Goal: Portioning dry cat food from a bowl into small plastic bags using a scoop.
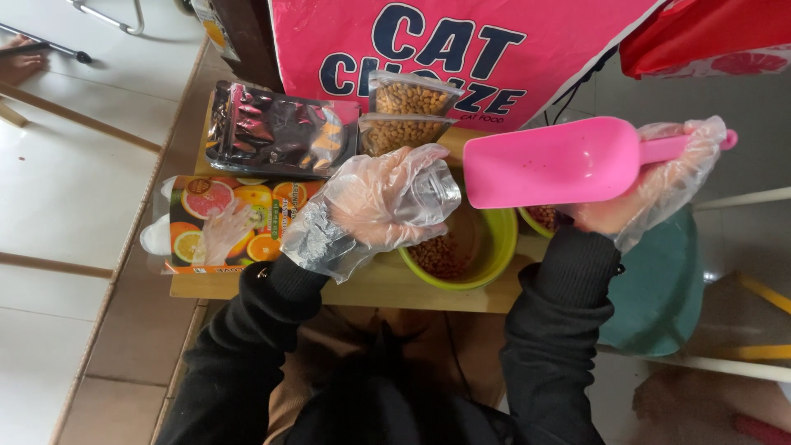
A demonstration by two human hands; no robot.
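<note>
We record both hands in thin clear plastic gloves, with black sleeves reaching to the wrists. Our left hand [381, 206] curls around a small clear pouch [428, 194], fingers wrapped about it, and holds it over the green bowl [494, 247]. Our right hand [651, 185] is clenched on the handle of a pink scoop [548, 169], which it holds roughly level, the blade pointing left toward the pouch and passing above the bowl's right rim. We cannot tell whether the scoop carries anything, since only its underside shows.

The green bowl stands on the wooden desk [362, 288] just in front of us and holds brown kibble [441, 255] on its floor. A second bowl [540, 218] shows partly behind the scoop, also with brown pellets in it.

Two filled clear pouches of kibble [408, 111] lie at the far side of the desk, against a large pink bag [461, 49]. To their left lies a stack of dark glossy pouches [276, 136]. Nearer us on the left rests a box printed with citrus slices [222, 222], with loose clear gloves [222, 231] on top of it. A teal stool [659, 288] stands to the right of the desk.
</note>
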